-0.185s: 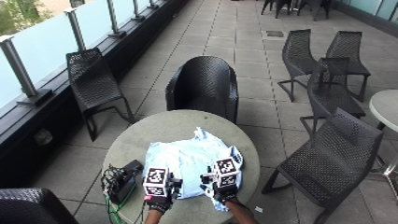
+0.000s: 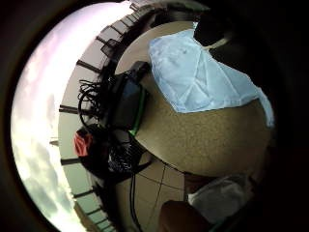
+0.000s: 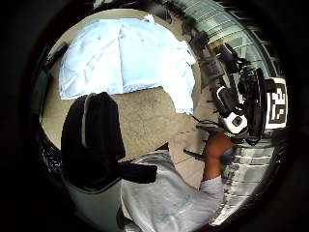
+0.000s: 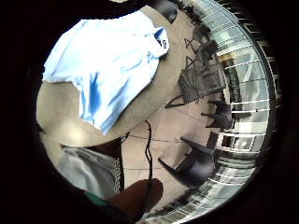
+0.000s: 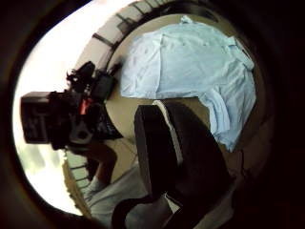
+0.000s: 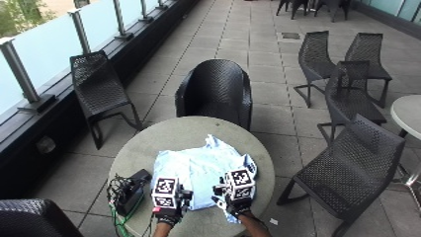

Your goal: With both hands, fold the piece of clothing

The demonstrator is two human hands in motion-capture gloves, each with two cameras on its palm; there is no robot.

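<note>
Light-blue shirt (image 6: 200,170) is lying spread flat on the round table (image 6: 158,143), unmoved since a moment ago. Left hand (image 6: 168,211) and right hand (image 6: 235,205) are still hovering at its near edge, grasping nothing; finger posture cannot be told. Folding not begun.

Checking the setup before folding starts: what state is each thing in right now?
Light blue shirt: spread flat on the round table, not yet folded.
Left hand: above the shirt's near edge, holding nothing.
Right hand: above the shirt's near edge, holding nothing.
</note>
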